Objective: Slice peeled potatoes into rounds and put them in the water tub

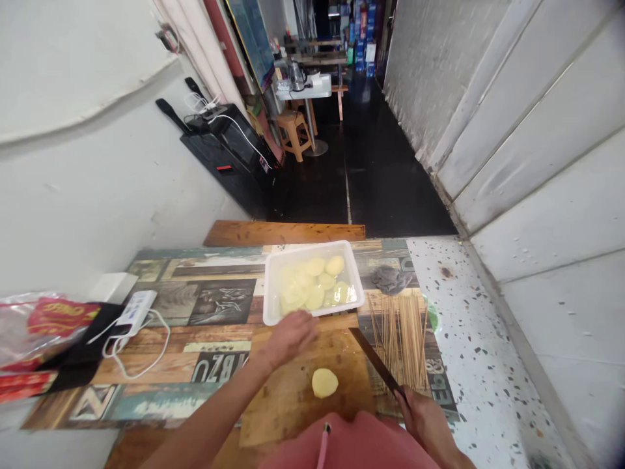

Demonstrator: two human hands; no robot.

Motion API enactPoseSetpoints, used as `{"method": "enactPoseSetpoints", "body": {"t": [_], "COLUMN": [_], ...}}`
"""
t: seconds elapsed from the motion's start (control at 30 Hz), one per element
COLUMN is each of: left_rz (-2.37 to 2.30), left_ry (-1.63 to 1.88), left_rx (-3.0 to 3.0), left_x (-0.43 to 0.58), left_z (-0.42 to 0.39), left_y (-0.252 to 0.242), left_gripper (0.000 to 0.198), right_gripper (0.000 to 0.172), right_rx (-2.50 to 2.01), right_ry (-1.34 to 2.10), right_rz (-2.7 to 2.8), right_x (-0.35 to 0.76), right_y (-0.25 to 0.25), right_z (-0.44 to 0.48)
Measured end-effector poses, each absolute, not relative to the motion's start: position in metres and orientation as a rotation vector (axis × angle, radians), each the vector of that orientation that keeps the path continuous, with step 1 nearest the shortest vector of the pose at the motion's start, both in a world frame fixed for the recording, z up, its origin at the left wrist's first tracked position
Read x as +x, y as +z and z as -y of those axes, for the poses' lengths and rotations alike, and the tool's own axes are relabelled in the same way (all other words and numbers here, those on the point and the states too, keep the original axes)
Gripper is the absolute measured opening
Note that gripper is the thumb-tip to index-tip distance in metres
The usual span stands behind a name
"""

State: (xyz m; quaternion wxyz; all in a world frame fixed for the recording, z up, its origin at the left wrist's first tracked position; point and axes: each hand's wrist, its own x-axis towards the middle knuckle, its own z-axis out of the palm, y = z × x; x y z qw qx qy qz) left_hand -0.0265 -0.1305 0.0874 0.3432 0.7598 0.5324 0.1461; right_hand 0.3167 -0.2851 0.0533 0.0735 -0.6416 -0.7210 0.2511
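Note:
In the head view my left hand (291, 337) hangs over the far edge of the wooden cutting board (273, 410), close to the front rim of a white tub (268, 312). Its fingers are bent together, and what they hold, if anything, is hidden. Several pale yellow peeled potatoes (315, 298) lie in water in the tub. One potato piece (325, 383) rests on the board. My right hand (424, 417) is closed round the handle of a knife (375, 362), whose blade points up and left over the board's right edge.
Thin wooden skewers (407, 339) lie right of the board, below a dark crumpled cloth or bag (390, 279). A power strip (137, 312) with a white cable and plastic packaging (53, 326) are at the left. White walls flank the table.

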Motion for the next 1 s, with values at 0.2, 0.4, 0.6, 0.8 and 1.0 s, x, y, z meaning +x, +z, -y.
{"method": "enactPoseSetpoints", "body": {"t": [0.2,0.4,0.6,0.8,1.0], "left_rz": [-1.027,-1.425,-1.414,-1.717,-1.748], "left_ry": [-0.147,0.247,0.358,0.501,0.628], "left_rx": [2.226,1.872,1.709,1.261,1.564], "left_x": [-0.008,-0.008,-0.004,0.007,0.009], "left_z": [0.225,0.248,0.259,0.268,0.252], "left_y": [0.05,0.024,0.032,0.027,0.021], "left_gripper": [0.061,0.051,0.031,0.052,0.022], "right_gripper": [0.045,0.045,0.047,0.042,0.034], "right_rx": [-1.891,-1.913,-1.926,-1.877,-1.898], "right_ry": [0.756,0.86,0.957,0.997,1.006], "right_rz": [2.254,2.35,2.462,2.574,2.69], "right_x": [0.313,0.308,0.302,0.288,0.271], "right_y": [0.062,0.076,0.075,0.079,0.079], "right_z": [0.276,0.27,0.273,0.268,0.26]}}
